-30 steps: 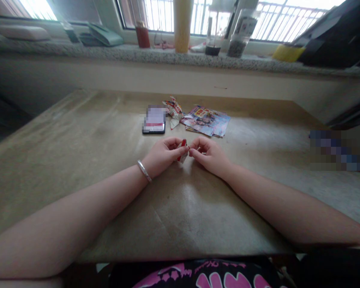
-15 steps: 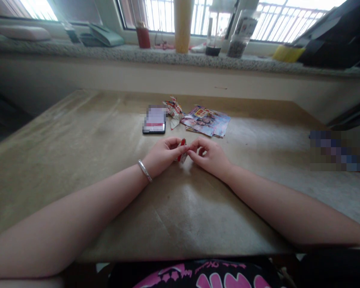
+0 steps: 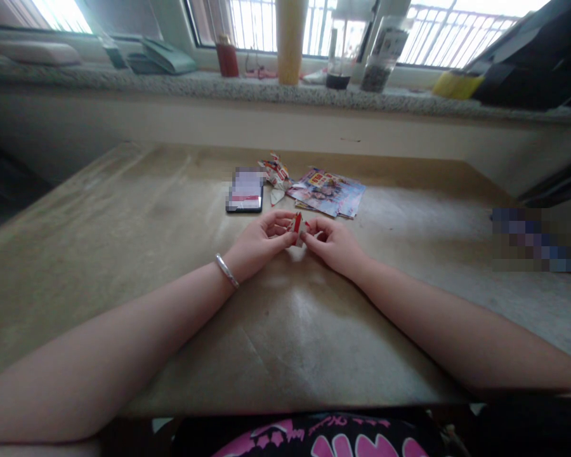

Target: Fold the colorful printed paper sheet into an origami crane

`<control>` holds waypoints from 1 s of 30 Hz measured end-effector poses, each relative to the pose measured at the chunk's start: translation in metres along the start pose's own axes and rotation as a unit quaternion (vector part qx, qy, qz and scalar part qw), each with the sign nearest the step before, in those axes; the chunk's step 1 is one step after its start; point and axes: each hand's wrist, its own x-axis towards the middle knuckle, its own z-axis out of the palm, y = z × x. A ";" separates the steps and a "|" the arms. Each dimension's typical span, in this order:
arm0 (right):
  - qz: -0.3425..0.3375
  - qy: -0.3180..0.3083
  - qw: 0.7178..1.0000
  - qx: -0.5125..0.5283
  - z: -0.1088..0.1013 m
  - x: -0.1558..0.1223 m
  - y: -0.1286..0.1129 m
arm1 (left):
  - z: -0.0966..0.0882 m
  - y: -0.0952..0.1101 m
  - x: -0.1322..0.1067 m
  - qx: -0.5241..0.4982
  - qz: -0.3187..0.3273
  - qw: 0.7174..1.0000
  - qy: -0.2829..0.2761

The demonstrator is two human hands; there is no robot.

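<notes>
Between my two hands is a small piece of folded paper (image 3: pixel 299 223), red and white. My left hand (image 3: pixel 266 233), with a silver bangle at its wrist, pinches the paper's left side between thumb and fingers. On the other side my right hand (image 3: pixel 333 240) grips the paper's right edge, thumb in front. Fingers cover much of the paper, so its full shape is hidden. Just beyond the hands lie a folded piece of printed paper (image 3: pixel 276 174) with pointed ends and a stack of colourful printed sheets (image 3: pixel 330 193).
A phone (image 3: pixel 245 190) lies face up left of the printed paper. The tan table (image 3: pixel 171 190) runs to a wall below a granite windowsill (image 3: pixel 261 90), which bears a red jar (image 3: pixel 227 57), a tall yellow cylinder (image 3: pixel 289 44) and other items. At right is a blurred-out thing (image 3: pixel 537 238).
Both hands have shifted slightly away from me with the red and white paper. The paper has turned and shows more of its face, and my right fingers now hold its edge more fully.
</notes>
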 end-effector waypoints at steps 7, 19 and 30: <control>-0.005 -0.007 0.999 0.049 -0.002 0.002 0.004 | -0.003 0.002 0.000 0.065 -0.016 0.998 -0.014; 0.002 -0.045 0.983 0.179 -0.008 0.004 0.006 | -0.001 0.003 -0.003 0.168 0.038 0.985 -0.011; 0.061 -0.030 0.978 0.198 -0.004 0.005 0.000 | -0.001 0.002 -0.005 0.214 0.076 0.974 0.009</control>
